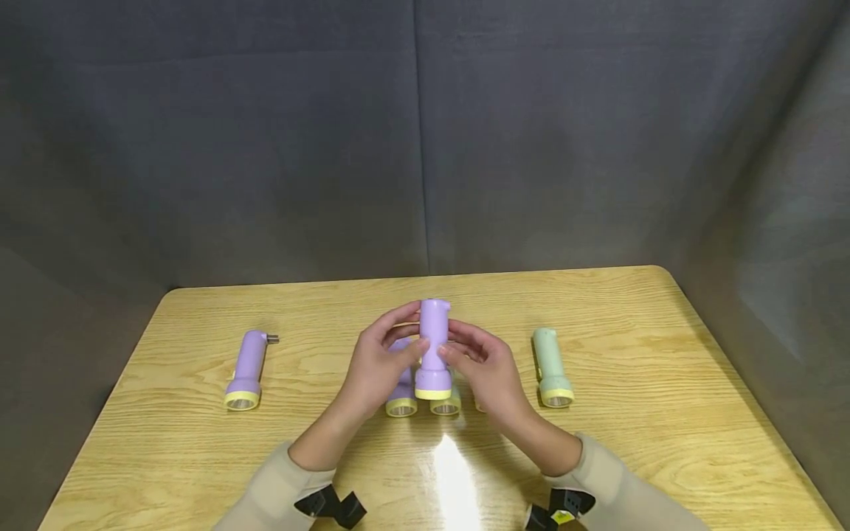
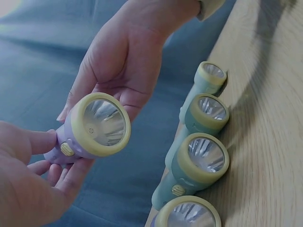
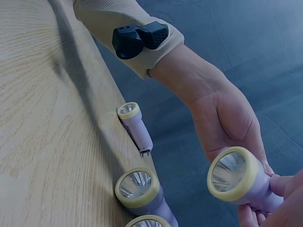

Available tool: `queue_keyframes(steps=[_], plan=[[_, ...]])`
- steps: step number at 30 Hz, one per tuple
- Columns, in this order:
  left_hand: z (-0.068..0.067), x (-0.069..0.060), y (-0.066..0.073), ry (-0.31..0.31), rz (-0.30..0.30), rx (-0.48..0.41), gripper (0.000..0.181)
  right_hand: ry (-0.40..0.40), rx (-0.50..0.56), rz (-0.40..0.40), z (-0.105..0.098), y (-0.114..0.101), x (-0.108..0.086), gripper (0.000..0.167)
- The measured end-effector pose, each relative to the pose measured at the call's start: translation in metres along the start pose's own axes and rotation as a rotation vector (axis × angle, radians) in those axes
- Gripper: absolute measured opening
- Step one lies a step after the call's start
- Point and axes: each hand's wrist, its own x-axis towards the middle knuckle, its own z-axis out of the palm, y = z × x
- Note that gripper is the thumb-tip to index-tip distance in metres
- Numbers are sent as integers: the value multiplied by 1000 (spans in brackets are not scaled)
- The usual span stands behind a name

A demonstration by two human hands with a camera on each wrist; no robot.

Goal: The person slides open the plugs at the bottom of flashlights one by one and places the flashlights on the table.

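A purple flashlight point(image 1: 434, 339) with a yellow rim is held up over the middle of the table, its lens end downward. My left hand point(image 1: 381, 361) pinches it from one side, while my right hand point(image 1: 488, 369) grips the opposite side. In the left wrist view, the yellow slide switch point(image 2: 67, 149) and clear lens point(image 2: 106, 122) of this flashlight show. Below and behind it lie another purple flashlight point(image 1: 401, 398) and a green one point(image 1: 446, 404). My right hand mostly hides a further green flashlight point(image 1: 481, 407).
A purple flashlight point(image 1: 249, 365) lies at the left, metal plug prongs point(image 1: 273, 339) sticking out of its tail. Toward the right lies a green flashlight point(image 1: 551, 369). All rest on a wooden table point(image 1: 166, 435), with a grey curtain point(image 1: 299, 162) behind.
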Motion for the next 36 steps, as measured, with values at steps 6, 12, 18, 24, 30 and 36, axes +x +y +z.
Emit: queue_keyframes(steps=[6, 12, 18, 24, 30, 36], plan=[[0, -2, -1, -7, 35, 46, 54, -12, -4, 44, -1, -3, 2, 42], [1, -4, -4, -20, 87, 74, 56, -28, -10, 65, -4, -4, 3, 42], [2, -6, -5, -52, 141, 88, 57, -48, 1, 67, -7, -5, 2, 41], [3, -7, -4, -86, 164, 59, 52, -52, -40, 16, -10, -4, 1, 38], [4, -8, -4, -65, 134, 56, 37, -53, -101, -55, -14, 0, -2, 35], [4, -10, 3, -79, 99, 2, 31, -73, -82, -141, -16, 2, -4, 34]])
